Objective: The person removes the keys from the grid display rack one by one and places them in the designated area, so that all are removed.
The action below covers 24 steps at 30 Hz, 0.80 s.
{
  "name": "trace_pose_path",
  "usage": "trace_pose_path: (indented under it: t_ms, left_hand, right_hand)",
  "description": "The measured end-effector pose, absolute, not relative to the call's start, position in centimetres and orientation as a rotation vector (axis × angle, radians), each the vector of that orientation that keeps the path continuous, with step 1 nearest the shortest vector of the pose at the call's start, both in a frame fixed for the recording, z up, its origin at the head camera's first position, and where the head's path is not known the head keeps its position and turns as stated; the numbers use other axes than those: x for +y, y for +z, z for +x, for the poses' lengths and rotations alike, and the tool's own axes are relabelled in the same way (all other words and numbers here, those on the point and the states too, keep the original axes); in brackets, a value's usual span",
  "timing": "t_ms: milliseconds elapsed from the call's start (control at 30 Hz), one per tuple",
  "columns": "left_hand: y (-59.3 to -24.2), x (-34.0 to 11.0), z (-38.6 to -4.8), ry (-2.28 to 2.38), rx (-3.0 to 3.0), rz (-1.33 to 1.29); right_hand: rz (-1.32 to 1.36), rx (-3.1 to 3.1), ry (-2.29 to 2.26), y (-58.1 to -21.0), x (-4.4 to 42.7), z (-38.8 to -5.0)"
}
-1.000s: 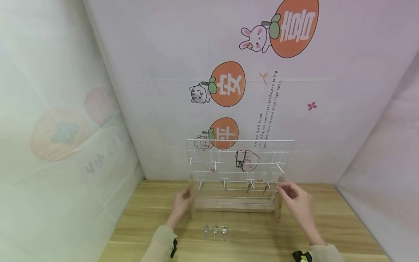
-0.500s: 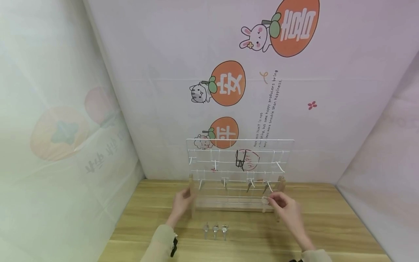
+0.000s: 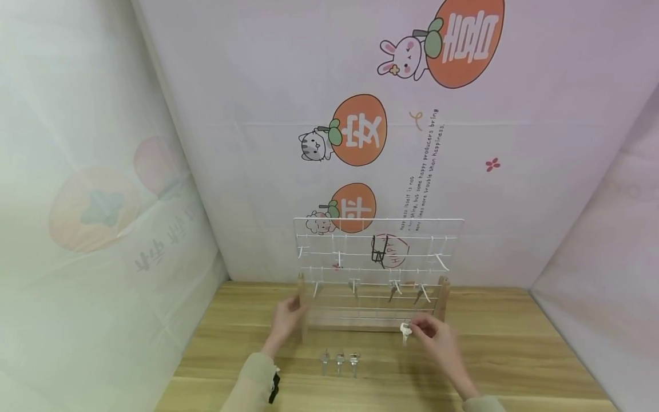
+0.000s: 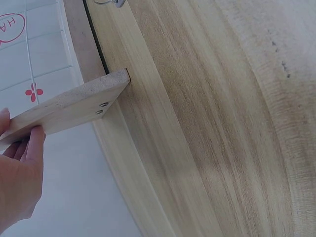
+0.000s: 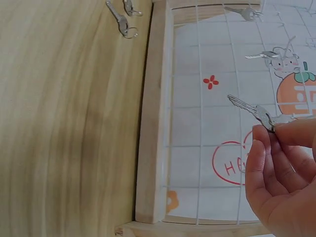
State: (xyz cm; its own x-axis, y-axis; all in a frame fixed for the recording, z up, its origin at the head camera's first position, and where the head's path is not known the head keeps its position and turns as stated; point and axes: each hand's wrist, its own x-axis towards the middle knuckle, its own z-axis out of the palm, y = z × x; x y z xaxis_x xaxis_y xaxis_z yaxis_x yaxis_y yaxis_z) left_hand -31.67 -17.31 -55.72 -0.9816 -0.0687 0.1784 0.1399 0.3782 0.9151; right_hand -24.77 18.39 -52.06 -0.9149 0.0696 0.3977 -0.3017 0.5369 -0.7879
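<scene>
My right hand (image 3: 437,340) pinches a silver key (image 5: 252,109) between thumb and fingertips, in front of the lower right of a white wire rack (image 3: 378,219). In the right wrist view, the key's toothed blade points away from the fingers. My left hand (image 3: 284,325) grips the rack's left wooden upright (image 4: 74,101), with the thumb on one side and the fingers on the other. Three keys lie in a row on the table, among them a middle key (image 3: 340,360). Other keys hang from hooks on the rack, such as a hanging key (image 3: 393,293).
White hooks stick out of the rack, one of them an upper right hook (image 3: 441,262). A black wire piece (image 3: 378,252) is on the mesh. The wood-grain table (image 3: 247,309) meets a printed cloth backdrop (image 3: 268,171) behind the rack, with cloth at both sides.
My right hand has moved left and down from beside the rack's right upright, bringing the key forward of the mesh. My left hand stays on the left upright.
</scene>
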Motion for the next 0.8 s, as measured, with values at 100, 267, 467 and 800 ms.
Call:
trace_pose_path:
  t_ms: [100,267,467,800]
  left_hand:
    - [-55.8,-17.3,-31.7,-1.673,-2.439,-0.067]
    - [-56.2,-17.4,-31.7,-1.691,-2.429,-0.081]
    - [-56.3,-17.4,-31.6,-1.695,-2.426,-0.091]
    - [-55.6,-17.2,-31.5,-1.702,-2.425,-0.074]
  right_hand:
    - [0.165,-2.446,1.347,-52.8,18.1,-24.7]
    - [0.110,-2.533,1.379,-54.3,17.5,-24.8]
    - [0.066,-2.572,1.420,-55.7,16.8,-25.0]
    - [0.093,-2.647,1.404,-56.9,15.6,-25.1]
